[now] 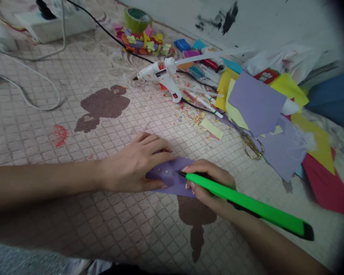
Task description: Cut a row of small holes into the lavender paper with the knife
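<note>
Purple paper scrap (163,176) | flat on gridded floor mat (40,126), long axis sideways between hands | left hand (134,163) spread, pressing it | right hand (209,187) pinching green craft tool (246,204), black tip at paper

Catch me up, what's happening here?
A person's left hand pins a small piece of purple paper to a patterned mat, while the right hand holds a bright green cutter with its dark tip on the paper. A white glue gun, brass-coloured scissors and coloured paper sheets lie beyond the hands.
</note>
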Demonstrator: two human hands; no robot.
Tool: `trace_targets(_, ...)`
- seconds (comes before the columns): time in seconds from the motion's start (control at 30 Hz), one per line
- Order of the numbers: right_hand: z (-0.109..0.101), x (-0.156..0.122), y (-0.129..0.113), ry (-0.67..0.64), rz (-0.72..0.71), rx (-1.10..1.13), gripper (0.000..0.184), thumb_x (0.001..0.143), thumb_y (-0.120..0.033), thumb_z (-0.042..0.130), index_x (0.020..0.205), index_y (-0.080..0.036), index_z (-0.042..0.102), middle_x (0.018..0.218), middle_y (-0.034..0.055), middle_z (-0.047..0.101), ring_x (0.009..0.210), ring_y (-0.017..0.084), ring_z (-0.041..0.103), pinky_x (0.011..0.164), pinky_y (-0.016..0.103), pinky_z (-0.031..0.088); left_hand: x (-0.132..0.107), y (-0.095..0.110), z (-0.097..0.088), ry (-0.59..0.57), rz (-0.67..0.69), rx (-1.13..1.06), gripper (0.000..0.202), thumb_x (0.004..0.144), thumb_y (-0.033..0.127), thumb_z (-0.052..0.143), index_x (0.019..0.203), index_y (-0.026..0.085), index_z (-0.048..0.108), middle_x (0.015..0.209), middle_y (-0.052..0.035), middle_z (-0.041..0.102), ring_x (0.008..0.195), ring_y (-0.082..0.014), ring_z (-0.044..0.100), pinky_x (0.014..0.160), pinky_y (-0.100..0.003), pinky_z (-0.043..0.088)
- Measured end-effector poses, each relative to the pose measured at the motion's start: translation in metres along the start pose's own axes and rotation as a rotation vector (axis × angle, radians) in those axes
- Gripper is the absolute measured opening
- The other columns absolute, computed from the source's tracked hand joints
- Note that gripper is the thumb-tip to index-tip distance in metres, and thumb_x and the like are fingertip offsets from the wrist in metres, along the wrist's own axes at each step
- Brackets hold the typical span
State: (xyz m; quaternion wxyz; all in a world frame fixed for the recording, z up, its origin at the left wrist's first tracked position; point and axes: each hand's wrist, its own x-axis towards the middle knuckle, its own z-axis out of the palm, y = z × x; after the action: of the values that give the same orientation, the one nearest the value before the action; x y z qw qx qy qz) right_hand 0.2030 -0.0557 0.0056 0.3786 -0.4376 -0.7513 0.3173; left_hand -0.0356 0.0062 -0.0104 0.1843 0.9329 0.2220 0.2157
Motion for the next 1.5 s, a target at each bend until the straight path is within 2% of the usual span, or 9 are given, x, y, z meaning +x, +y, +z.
trace_targets(0.23,0.0,0.001,0.0,-0.017,-0.009,-0.006,0.024,0.081,-0.008,0.061,0.098,-0.021,0.07,0.087,0.0036,0.075,0.073,0.017,0.071,0.065,0.031,0.061,0.001,0.0,0.001,-0.008,-0.003,0.001,0.048,0.083,0.046,0.073,0.12,0.019,0.058,0.118,-0.009,0.061,0.106,-0.0267,0.056,0.094,-0.043,0.042)
trace_targets(0.4,0.0,-0.001,0.001,-0.011,0.0,0.017,0.024,0.081,-0.008,0.061,0.099,-0.021,0.07,0.082,0.0013,0.073,0.067,0.014,0.069,0.062,0.027,0.059,0.001,0.0,0.0,-0.007,-0.003,0.001,0.047,0.084,0.046,0.072,0.12,0.018,0.059,0.117,-0.0091,0.061,0.105,-0.0263,0.056,0.093,-0.043,0.042)
trace_targets(0.6,0.0,-0.002,0.001,-0.011,0.047,0.033,0.026,0.08,-0.007,0.06,0.099,-0.023,0.069,0.083,0.0011,0.073,0.066,0.015,0.068,0.052,0.025,0.056,0.001,0.0,0.0,-0.013,-0.001,-0.008,0.046,0.085,0.046,0.071,0.119,0.018,0.058,0.117,-0.0091,0.061,0.104,-0.0261,0.056,0.093,-0.043,0.042)
trace_targets(0.93,-0.001,0.0,0.0,-0.011,0.025,0.001,0.023,0.079,-0.007,0.061,0.096,-0.021,0.07,0.085,0.0019,0.074,0.073,0.015,0.071,0.067,0.029,0.058,0.001,0.0,0.0,-0.02,-0.007,-0.002,0.047,0.085,0.047,0.071,0.12,0.019,0.057,0.118,-0.0087,0.061,0.105,-0.0264,0.056,0.093,-0.044,0.042)
trace_targets(1.27,-0.001,-0.003,0.01,-0.096,0.051,0.065,0.026,0.081,-0.008,0.062,0.101,-0.023,0.07,0.083,-0.0002,0.071,0.072,0.015,0.068,0.067,0.029,0.058,0.003,0.001,-0.001,-0.025,-0.019,0.006,0.046,0.085,0.046,0.07,0.12,0.02,0.058,0.116,-0.009,0.062,0.104,-0.0264,0.057,0.093,-0.044,0.042)
trace_targets(1.5,0.0,-0.005,0.004,0.06,0.152,0.129,0.02,0.08,-0.007,0.063,0.094,-0.021,0.07,0.078,-0.0004,0.072,0.06,0.012,0.068,0.052,0.023,0.054,0.004,0.002,-0.002,-0.039,-0.026,0.027,0.043,0.085,0.046,0.069,0.118,0.019,0.061,0.116,-0.0094,0.062,0.103,-0.0265,0.057,0.092,-0.043,0.043)
